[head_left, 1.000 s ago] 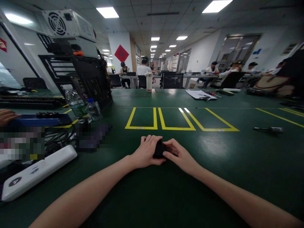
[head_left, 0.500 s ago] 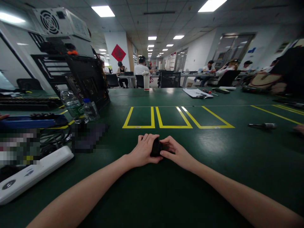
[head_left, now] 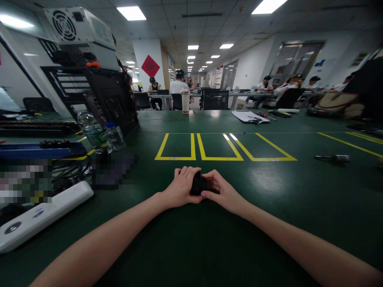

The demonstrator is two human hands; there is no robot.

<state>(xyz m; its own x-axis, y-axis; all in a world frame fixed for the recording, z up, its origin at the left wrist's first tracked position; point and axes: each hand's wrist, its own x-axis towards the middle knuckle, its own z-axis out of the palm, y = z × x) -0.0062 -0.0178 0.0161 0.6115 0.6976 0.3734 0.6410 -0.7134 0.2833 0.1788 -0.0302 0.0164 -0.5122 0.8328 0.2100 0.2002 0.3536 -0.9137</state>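
Observation:
A small, rounded black object (head_left: 197,184) is between my two hands, low over the green table (head_left: 191,243); its exact kind cannot be made out. My left hand (head_left: 183,186) wraps round its left side, with the thumb below and the fingers over the top. From the right, my right hand (head_left: 220,190) pinches its right end between thumb and fingertips. Both palms and part of the object are hidden by the fingers. Just beyond the hands, yellow tape outlines (head_left: 221,159) mark the tabletop.
At left lie a white power strip (head_left: 44,217), a water bottle (head_left: 93,131), a smaller blue-capped bottle (head_left: 115,137) and an opened computer case (head_left: 110,95). A screwdriver (head_left: 336,158) rests at right. Farther back are a clipboard (head_left: 249,116) and a white cup (head_left: 185,103). People sit behind.
Both hands keep their hold on the black object in nearly the same place. A little more of its right end shows between the fingers. The view has shifted very slightly.

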